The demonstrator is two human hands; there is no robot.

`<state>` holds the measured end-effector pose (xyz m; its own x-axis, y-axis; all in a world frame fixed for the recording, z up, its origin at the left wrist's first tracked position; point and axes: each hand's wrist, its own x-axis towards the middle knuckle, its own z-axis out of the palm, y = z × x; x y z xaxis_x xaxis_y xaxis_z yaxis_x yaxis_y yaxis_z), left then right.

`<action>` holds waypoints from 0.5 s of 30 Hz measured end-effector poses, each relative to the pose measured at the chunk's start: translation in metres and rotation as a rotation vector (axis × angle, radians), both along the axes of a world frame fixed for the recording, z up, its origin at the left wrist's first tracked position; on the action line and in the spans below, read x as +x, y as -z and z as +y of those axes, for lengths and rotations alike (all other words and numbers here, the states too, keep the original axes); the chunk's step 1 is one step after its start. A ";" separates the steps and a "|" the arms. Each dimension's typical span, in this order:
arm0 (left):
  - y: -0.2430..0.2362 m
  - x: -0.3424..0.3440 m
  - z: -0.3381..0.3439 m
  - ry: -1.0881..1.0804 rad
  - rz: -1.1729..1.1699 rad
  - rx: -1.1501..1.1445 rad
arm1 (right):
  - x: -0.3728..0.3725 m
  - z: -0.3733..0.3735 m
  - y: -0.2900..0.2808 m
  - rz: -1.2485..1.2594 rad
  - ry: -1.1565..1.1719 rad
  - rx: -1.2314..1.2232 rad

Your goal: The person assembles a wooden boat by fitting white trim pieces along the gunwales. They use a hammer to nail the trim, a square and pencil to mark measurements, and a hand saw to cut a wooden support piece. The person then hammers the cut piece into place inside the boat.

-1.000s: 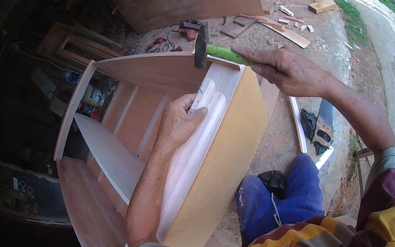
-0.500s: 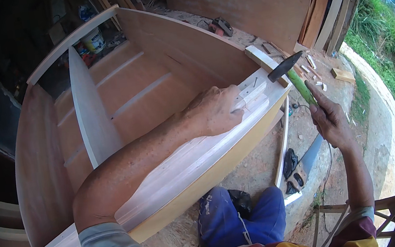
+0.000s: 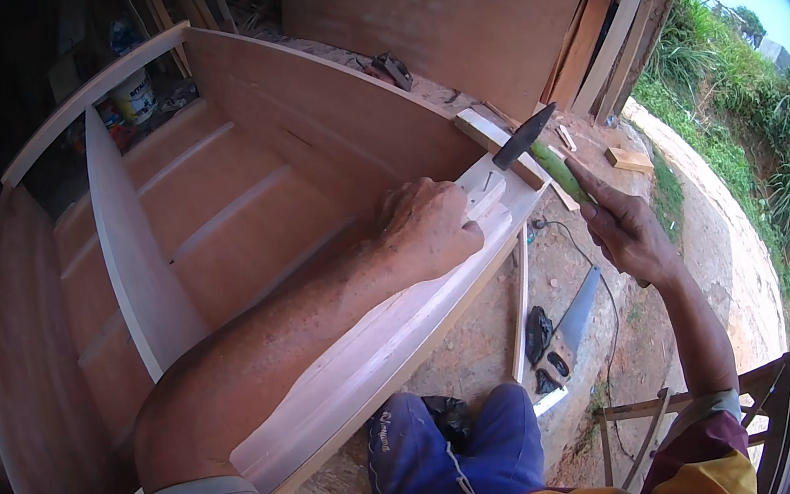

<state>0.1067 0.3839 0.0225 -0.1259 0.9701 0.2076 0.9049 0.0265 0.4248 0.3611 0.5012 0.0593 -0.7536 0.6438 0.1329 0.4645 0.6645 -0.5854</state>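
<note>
A large wooden cabinet frame lies on its back before me. Along its near side runs a pale stepped wooden moulding. My left hand is closed over the moulding close to its right end, fingertips mostly hidden. Just beyond those knuckles a nail stands up from the wood. In my right hand is a hammer with a green handle, the fingers wrapped round its lower part. The hammer's dark head is over a short wood strip lying across the cabinet's corner.
On the floor to the right lie a handsaw, a long thin batten, a cable and a wood offcut. A power tool sits behind the cabinet. Plywood leans at the back; a wooden trestle stands lower right.
The view has turned to the right, so the cabinet and floor things appear farther left. Both hands keep their holds, and the hammer head stays over the strip at the corner.
</note>
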 end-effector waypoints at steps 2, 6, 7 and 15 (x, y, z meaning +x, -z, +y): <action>0.001 0.003 0.003 -0.007 -0.001 0.009 | 0.000 0.001 -0.017 -0.049 -0.036 0.107; 0.000 0.002 0.003 -0.024 0.020 -0.047 | -0.008 0.004 -0.040 0.217 0.008 0.071; 0.000 0.003 0.004 -0.023 0.030 -0.050 | -0.007 0.003 -0.045 0.280 0.063 -0.015; -0.003 0.006 0.004 -0.034 0.060 -0.052 | 0.005 0.022 -0.055 0.245 -0.099 0.303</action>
<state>0.1131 0.3884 0.0256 -0.1482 0.9750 0.1656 0.9269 0.0785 0.3670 0.3659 0.5236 0.1139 -0.7322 0.4738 0.4892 0.2605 0.8585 -0.4416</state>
